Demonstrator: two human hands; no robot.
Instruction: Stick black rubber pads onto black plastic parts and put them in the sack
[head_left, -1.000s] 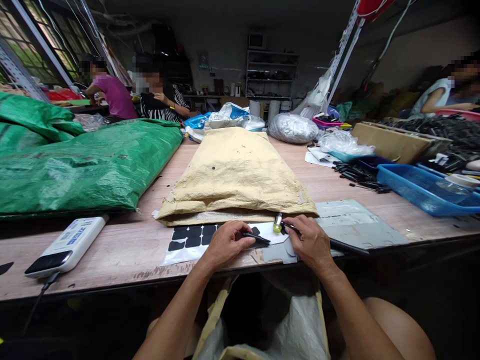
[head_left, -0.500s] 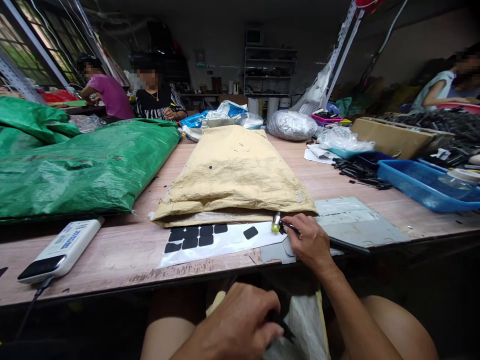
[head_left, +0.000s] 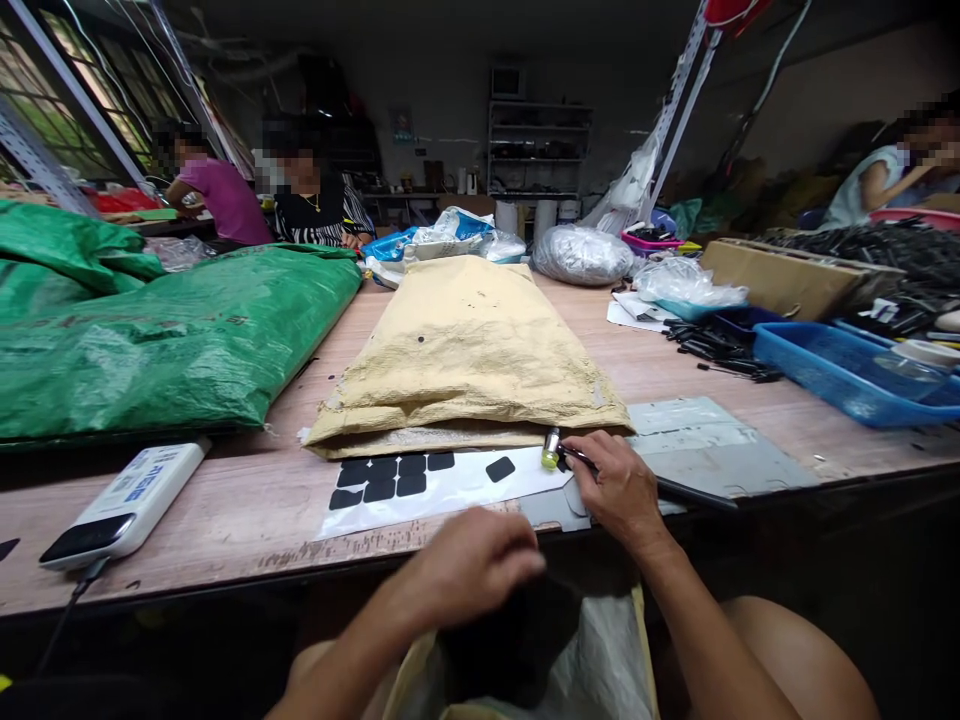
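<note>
Here, at the far left, a green sack (head_left: 187, 345) lies on the desk (head_left: 296, 505), with a white power bank (head_left: 127, 505) in front of it. To the right, a white sheet (head_left: 465, 490) bears black rounded patches (head_left: 381, 478), grouped at its left, with one set apart. The left hand (head_left: 480, 560), blurred, is in front of the sheet, above an open bag (head_left: 611, 650) below the desk edge; whether its thumb and fingers meet cannot be told. Behind the sheet lies a tan bag (head_left: 472, 345). By the sheet's right end is a small hammer (head_left: 551, 450), its handle clamped in the right hand (head_left: 619, 485). Beyond come a grey board (head_left: 705, 445), black pieces (head_left: 720, 350) and a blue tray (head_left: 840, 375).
</note>
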